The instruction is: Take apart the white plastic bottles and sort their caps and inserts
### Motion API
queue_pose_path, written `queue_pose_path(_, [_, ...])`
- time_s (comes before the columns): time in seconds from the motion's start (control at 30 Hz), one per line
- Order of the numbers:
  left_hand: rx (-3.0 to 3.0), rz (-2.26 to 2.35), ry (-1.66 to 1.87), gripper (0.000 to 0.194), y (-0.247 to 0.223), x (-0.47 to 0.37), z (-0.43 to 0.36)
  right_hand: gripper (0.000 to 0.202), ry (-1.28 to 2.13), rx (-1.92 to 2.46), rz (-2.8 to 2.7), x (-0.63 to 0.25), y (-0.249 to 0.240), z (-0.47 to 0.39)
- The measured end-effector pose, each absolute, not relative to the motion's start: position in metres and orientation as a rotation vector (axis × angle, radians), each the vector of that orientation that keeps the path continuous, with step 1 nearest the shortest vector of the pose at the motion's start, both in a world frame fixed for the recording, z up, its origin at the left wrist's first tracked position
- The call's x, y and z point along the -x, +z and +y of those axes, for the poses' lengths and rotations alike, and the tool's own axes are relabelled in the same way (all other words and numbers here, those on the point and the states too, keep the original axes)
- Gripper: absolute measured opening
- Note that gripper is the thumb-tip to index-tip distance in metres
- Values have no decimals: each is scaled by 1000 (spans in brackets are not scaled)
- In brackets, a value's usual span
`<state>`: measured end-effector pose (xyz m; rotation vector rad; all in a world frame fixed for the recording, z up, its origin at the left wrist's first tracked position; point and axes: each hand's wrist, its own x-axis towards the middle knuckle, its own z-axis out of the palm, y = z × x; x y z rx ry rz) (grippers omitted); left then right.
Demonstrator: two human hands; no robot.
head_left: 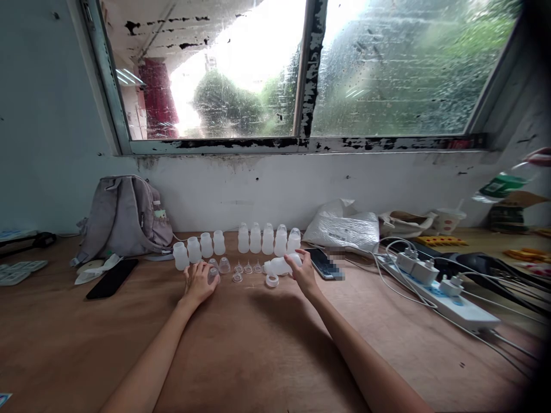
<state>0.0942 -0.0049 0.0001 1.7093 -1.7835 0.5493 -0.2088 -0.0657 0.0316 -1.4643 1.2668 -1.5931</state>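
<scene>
Brown table (241, 355), capped bottles (267, 241) at 12 o'clock, open bottles (194, 249) at 11.
The left hand (198, 282) curls over a clear cap (212, 275) at 11; the right hand (306, 274), between 12 and 1, bends around the base of a lying bottle (278, 265) at 12; I cannot tell how firmly either grips. Loosely held, that bottle could roll into the white ring (272, 284); a sideways brush could scatter the teats (248, 268).
</scene>
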Motion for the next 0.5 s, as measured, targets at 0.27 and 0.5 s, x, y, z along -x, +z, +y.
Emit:
queue_pose_path(0.27, [-1616, -1674, 449, 36, -13, -102, -19, 55, -1574, 1465, 1265, 207, 33, -63])
queue_pose_path(0.5, [-1480, -1667, 457, 36, 5, -82, -3, 50, -1559, 1450, 1231, 198, 37, -53])
